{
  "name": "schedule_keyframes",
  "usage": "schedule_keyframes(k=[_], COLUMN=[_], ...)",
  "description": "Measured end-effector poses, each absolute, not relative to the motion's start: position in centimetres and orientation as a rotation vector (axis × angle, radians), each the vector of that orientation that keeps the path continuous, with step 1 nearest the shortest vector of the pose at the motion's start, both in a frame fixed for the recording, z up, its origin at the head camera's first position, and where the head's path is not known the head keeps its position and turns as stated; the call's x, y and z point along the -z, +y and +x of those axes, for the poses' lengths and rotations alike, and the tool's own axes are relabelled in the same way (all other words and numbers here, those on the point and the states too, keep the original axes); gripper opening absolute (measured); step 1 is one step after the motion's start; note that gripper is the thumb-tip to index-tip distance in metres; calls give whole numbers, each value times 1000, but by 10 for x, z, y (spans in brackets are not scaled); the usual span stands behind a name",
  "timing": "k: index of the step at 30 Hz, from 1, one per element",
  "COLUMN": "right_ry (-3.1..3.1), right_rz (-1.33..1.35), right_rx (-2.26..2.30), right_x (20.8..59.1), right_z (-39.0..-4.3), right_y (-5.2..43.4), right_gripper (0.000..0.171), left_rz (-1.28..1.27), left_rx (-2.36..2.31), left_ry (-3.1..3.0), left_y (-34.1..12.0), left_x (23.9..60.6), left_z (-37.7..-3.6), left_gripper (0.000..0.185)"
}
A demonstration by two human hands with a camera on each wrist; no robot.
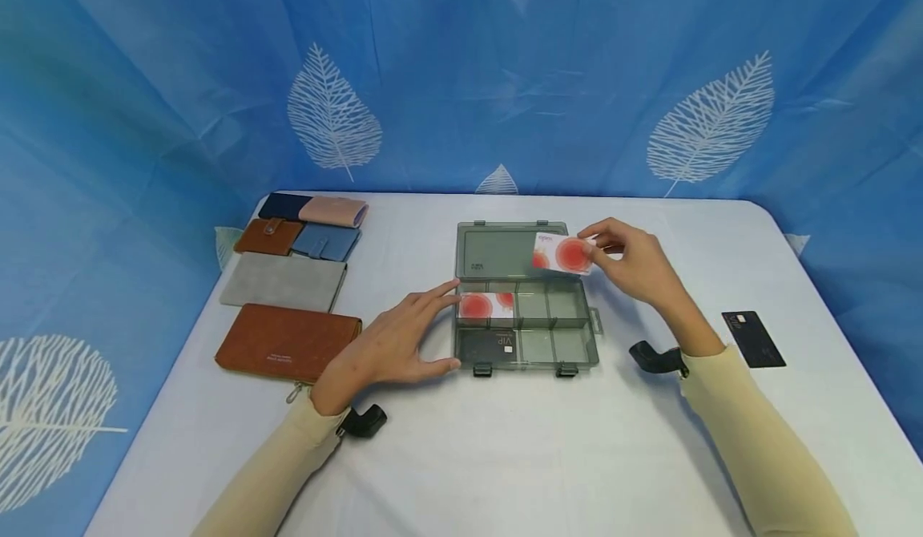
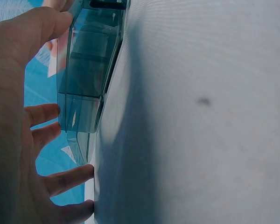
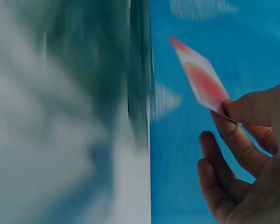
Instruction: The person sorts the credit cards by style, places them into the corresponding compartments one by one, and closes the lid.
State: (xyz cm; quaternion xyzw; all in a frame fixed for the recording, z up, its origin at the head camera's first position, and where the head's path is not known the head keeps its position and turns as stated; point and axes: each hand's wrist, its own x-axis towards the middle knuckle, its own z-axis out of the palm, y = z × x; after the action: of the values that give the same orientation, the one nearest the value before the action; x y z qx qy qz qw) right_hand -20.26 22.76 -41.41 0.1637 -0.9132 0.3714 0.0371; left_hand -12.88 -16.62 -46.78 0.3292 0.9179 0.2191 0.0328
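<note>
Two cards already lie in the open organizer box; the right hand pinches a third card above its lid, left hand spread against the box's left end, while a black card waits far right.

This looks like a staged recording booth, not a lived-in room. A blue curtain printed with white leaves hangs on three sides, behind and to either side of the hands, shutting out any walls or furniture. The hands work over a table under a plain white cloth, rounded at its far right corner. Things are laid out like props: a neat group of wallets left of the left hand, a lone dark card right of the right arm, and a clear box with compartments between the hands. Black wrist mounts on both sleeves show a capture setup.
</note>
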Motion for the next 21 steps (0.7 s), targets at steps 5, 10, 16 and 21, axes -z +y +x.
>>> schedule_keyframes(k=[5,10,16,21], right_ry=[-2800,-2833,-2847,-2866], right_rz=[627,728,792,800], right_rx=[-1218,-1182,-1071,-913], right_x=[419,427,437,444], right_z=[-183,-168,-162,-159], right_y=[187,165,150,142], right_gripper=[20,18,17,18], left_rz=[1009,1017,1026,1015], left_rx=[-651,-632,-622,-597], left_ry=[2837,2839,2853,2853], left_y=[-167,-164,-164,-165], left_x=[467,468,467,466], left_z=[-129,-130,-132,-131], left_gripper=[96,96,97,98])
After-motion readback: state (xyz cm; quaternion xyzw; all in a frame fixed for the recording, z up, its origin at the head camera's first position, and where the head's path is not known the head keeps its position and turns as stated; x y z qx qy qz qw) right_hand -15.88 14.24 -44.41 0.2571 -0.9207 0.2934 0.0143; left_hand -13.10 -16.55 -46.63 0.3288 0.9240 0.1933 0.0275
